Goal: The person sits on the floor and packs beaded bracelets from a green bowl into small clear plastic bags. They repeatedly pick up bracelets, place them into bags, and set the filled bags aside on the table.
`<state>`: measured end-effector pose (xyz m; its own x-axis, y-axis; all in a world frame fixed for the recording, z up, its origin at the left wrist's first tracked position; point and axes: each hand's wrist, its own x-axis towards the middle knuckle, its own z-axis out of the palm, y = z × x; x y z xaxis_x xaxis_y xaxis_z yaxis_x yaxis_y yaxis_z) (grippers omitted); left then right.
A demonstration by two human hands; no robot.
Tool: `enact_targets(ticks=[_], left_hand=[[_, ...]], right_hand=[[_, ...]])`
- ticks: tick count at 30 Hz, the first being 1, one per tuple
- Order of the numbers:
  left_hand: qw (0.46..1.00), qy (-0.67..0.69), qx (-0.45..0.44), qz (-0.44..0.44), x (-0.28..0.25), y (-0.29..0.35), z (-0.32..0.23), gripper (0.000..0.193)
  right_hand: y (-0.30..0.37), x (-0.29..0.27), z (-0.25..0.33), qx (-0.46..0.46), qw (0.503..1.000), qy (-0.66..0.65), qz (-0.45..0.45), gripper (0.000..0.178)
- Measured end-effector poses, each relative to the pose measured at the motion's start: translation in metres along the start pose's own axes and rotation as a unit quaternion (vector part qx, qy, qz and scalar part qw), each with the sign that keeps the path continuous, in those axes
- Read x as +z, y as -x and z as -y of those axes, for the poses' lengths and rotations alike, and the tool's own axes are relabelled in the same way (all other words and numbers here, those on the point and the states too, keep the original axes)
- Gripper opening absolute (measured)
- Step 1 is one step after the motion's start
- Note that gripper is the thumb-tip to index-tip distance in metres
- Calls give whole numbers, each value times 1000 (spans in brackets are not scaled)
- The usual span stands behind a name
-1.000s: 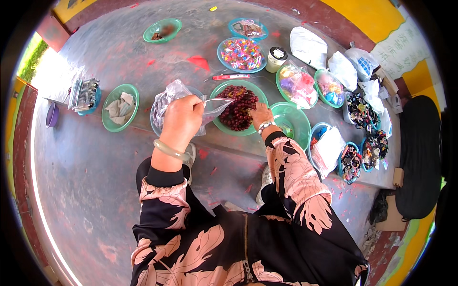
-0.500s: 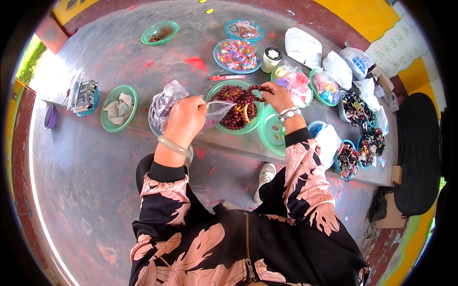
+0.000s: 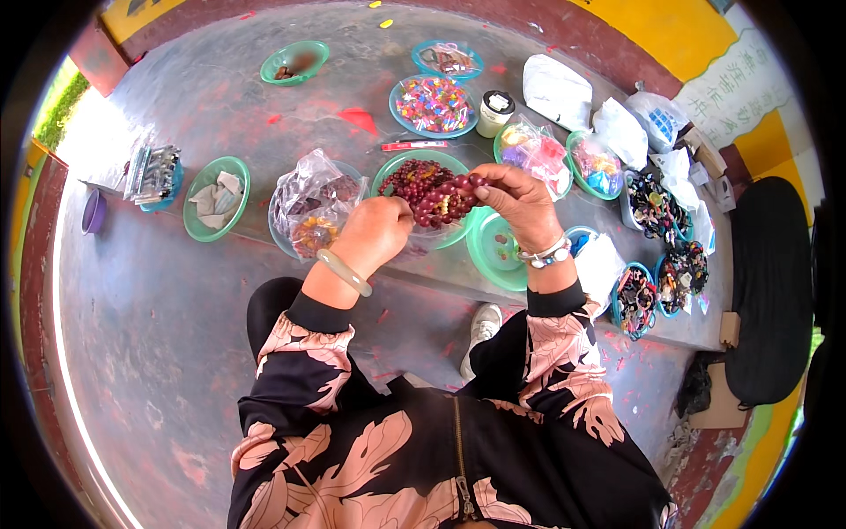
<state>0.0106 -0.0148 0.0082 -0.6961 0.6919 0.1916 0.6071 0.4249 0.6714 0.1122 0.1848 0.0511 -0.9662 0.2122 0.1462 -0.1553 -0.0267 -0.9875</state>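
Observation:
My right hand (image 3: 522, 207) is closed on a string of dark red beads (image 3: 451, 199), pinching it by its right end above a green bowl (image 3: 385, 168). More dark red beads (image 3: 412, 179) lie heaped in that bowl. To the left, my left hand (image 3: 381, 227) is closed, thumb and fingertips pressed together close to the hanging beads. A small clear plastic bag (image 3: 429, 236) shows faintly beneath the beads at its fingertips; the bag's edges are hard to make out. Beside my left hand, a larger clear bag (image 3: 310, 196) with dark and orange beads lies in a bluish bowl (image 3: 275, 231).
Right of the beads stands a green bowl (image 3: 487, 264) with a few small pieces. Behind are a tray of colourful pieces (image 3: 434, 106), a red-and-white packet (image 3: 414, 145) and a lidded cup (image 3: 495, 115). White bags (image 3: 557, 93) and several filled baskets (image 3: 636, 301) line the right.
My right hand has drawn the red beads up and toward me, and they now hang bunched. My left hand has moved right and lower; the clear bag has swung mostly out of sight.

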Motion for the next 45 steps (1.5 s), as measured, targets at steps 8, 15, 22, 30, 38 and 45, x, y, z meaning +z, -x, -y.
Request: enact_targets(ticks=[8, 15, 22, 30, 38, 45], left_hand=[[999, 32, -12, 23, 1, -4, -4, 17], [999, 38, 5, 4, -4, -3, -5, 12], [999, 22, 42, -10, 1, -2, -1, 14], [999, 14, 27, 23, 1, -3, -2, 14], [997, 67, 9, 30, -3, -4, 3, 16], [989, 142, -9, 51, -16, -5, 10, 18]], right_hand=[[-2, -12, -8, 32, 998, 40, 34, 23], [-2, -9, -9, -6, 988, 145, 58, 22], [-3, 14, -18, -177, 910, 354, 119, 28], [0, 35, -24, -227, 837, 483, 123, 25], [-1, 40, -34, -219, 890, 389, 98, 22], [-7, 17, -36, -64, 997, 18, 38, 32]])
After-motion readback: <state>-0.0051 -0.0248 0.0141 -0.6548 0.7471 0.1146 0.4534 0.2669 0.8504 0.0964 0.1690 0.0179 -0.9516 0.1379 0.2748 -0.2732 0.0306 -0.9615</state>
